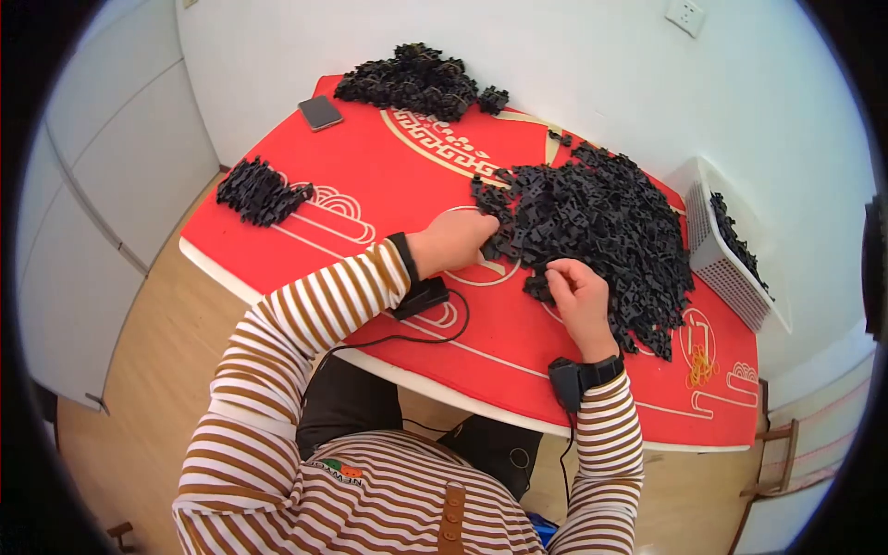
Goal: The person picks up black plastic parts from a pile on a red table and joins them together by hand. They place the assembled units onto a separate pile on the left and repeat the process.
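Note:
A large heap of small black plastic pieces (601, 231) spreads over the red-covered table. My left hand (455, 242) is at the heap's left edge, fingers curled, with black pieces right by the fingertips. What those fingers grip is hidden behind the hand. To the right, my right hand (581, 296) is closed in a pinch at the near edge of the heap. Dark pieces lie against its thumb and index finger, but whether one is held is too small to make out. Each wrist wears a black band.
Bundled black pieces (262, 192) lie at the left, with a bigger pile (412, 83) at the back. A phone (320, 113) rests nearby. At the right are a white basket (731, 264) holding black pieces and yellow rubber bands (701, 366). A black cable (407, 340) crosses the front edge.

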Available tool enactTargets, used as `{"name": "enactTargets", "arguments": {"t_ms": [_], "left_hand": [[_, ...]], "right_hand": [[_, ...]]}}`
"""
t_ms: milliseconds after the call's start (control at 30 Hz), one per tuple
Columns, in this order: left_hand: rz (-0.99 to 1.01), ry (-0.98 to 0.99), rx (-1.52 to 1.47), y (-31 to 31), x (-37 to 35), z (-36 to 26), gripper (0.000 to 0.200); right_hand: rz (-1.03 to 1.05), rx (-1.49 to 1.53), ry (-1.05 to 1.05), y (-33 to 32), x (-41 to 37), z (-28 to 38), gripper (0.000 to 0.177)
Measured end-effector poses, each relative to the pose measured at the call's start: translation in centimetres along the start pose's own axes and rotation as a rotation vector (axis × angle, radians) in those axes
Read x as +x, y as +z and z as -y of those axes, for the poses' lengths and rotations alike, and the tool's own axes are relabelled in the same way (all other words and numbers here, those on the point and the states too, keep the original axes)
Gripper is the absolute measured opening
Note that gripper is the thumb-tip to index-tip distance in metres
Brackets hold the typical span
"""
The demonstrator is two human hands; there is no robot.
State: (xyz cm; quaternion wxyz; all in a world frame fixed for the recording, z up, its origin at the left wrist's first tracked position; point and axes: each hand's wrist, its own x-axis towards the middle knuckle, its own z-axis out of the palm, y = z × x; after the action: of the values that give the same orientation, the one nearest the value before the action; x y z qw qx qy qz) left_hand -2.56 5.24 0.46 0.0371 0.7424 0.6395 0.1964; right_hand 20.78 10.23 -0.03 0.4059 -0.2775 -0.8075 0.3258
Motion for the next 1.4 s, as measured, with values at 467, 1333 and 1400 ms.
{"name": "enactTargets", "arguments": {"t_ms": [467,1333,1400], "left_hand": [[0.121,-0.108,-1.687,-2.2,-3.8,2.2,0.015],[0.29,-0.221,-1.658,-1.9,-5.0,-1.2,0.015],[0.218,-0.193,-1.651,-1.3,-4.9,-1.0,0.014]], "right_hand": [[0.329,-0.723,-0.28,6.1,4.7,1.7,0.031],[0.264,0.946,0.418,2.8,0.7,3.8,0.039],[0.27,0.949,0.405,2.8,0.7,3.4,0.04]]}}
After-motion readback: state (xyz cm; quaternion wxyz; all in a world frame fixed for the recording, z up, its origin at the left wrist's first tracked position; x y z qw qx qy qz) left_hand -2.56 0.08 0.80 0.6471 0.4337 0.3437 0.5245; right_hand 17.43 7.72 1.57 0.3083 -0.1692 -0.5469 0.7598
